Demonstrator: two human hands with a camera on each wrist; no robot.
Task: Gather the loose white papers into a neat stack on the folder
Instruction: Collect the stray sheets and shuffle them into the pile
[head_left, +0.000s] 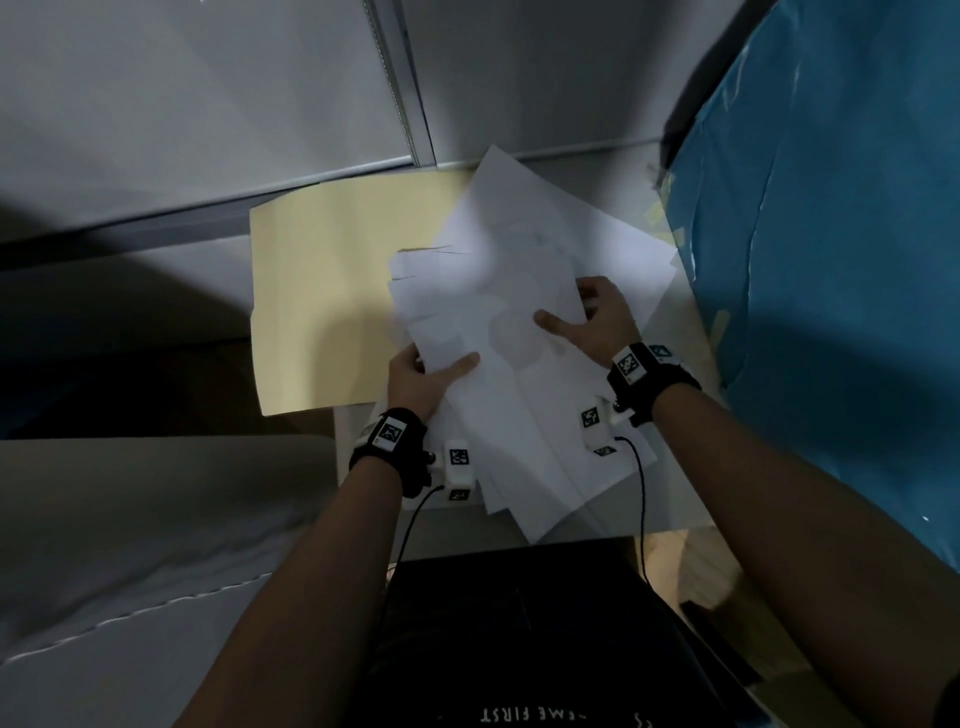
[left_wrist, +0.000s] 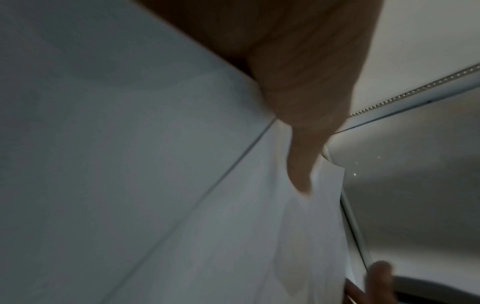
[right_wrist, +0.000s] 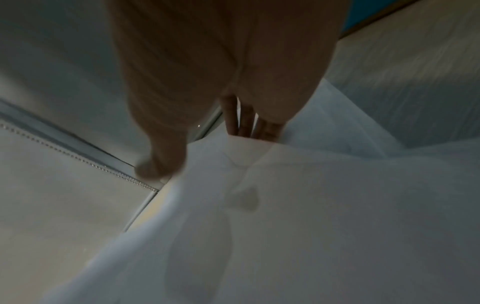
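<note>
Both hands hold one fanned bundle of white papers (head_left: 498, 312) above the table (head_left: 670, 512), and the sheets are not squared: corners stick out at several angles toward the wall and toward the person. The left hand (head_left: 423, 382) has its grip closed on the bundle's near-left edge, the thumb lying flat on the top sheet and the fingers tucked under the sheets; the left wrist view shows that thumb (left_wrist: 302, 156) pressed on the paper. The right hand (head_left: 592, 319) has its grip closed on the bundle's right side, thumb stretched across the top sheet and fingers curled behind the edge; in the right wrist view, fingertips (right_wrist: 267, 127) disappear behind the top sheet's edge while the thumb sits on the front. The bundle thus spans between the two grips, most of it reaching beyond them toward the wall. The pale yellow folder (head_left: 322, 291) lies flat on the table, left of the papers, its right part covered by them. A blue plastic sheet (head_left: 831, 234) hangs to the right of the papers.
</note>
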